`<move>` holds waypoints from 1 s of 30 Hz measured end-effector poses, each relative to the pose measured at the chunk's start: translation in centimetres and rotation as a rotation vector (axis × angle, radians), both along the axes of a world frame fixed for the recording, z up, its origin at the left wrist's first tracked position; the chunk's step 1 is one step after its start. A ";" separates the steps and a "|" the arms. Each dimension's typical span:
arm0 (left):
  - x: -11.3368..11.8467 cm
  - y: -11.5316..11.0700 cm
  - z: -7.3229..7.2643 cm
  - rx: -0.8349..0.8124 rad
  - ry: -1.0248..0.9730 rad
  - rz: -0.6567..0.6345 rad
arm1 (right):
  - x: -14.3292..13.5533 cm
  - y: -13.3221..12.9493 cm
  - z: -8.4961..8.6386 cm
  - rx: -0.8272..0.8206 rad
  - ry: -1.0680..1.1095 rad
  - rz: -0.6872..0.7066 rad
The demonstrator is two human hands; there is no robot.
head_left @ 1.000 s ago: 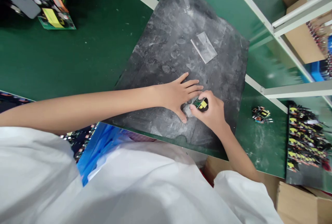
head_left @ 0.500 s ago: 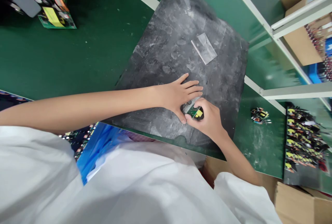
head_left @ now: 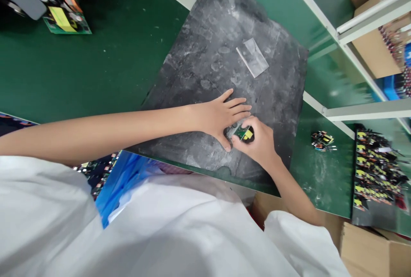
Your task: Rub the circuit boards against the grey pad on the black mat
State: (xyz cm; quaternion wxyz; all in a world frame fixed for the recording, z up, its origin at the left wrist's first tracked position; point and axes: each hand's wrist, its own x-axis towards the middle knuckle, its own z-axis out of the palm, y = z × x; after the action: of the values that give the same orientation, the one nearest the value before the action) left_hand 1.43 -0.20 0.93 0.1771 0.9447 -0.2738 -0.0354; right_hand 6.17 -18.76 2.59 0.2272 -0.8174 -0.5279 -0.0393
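Note:
My left hand (head_left: pixel 221 116) lies flat with its fingers spread on a dark, scuffed mat (head_left: pixel 199 61). Close beside its thumb, my right hand (head_left: pixel 258 140) grips a small green circuit board (head_left: pixel 240 132) with a yellow-wrapped part on it. The fingers and thumb of that hand curl round the board's edges, hiding some of it. A clear, flat plastic piece (head_left: pixel 253 58) rests on the mat beyond my hands.
Several circuit boards (head_left: pixel 379 165) stand in rows on a dark tray at the right. A small pile of components (head_left: pixel 323 140) lies nearer. More boards (head_left: pixel 67 20) sit at the upper left. White frame bars (head_left: pixel 375 112) cross the right side; a cardboard box (head_left: pixel 369 249) is below.
My right hand has shifted slightly right with the circuit board, away from my left thumb. My left hand has stayed spread in nearly the same place.

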 end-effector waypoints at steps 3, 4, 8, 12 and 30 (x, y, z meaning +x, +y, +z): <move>0.0 0.0 0.2 0.001 0.006 -0.001 | 0.7 0.2 -0.2 0.035 -0.029 -0.083; 0.0 0.0 0.2 0.000 0.008 -0.001 | 0.9 0.2 -0.2 0.032 -0.025 -0.094; -0.1 0.0 0.4 -0.005 0.019 -0.001 | 0.5 -0.1 -0.2 0.011 0.014 -0.058; 0.0 0.0 0.3 0.008 0.020 0.001 | 0.3 -0.1 -0.2 0.035 -0.006 -0.037; 0.1 -0.1 -0.2 0.017 -0.004 0.000 | -0.4 -0.2 -0.4 0.037 0.032 0.073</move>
State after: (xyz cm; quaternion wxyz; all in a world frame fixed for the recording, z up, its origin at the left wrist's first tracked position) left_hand 1.55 -0.27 0.72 0.1685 0.9462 -0.2739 -0.0362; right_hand 5.74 -18.93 2.23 0.2522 -0.7938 -0.5527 -0.0277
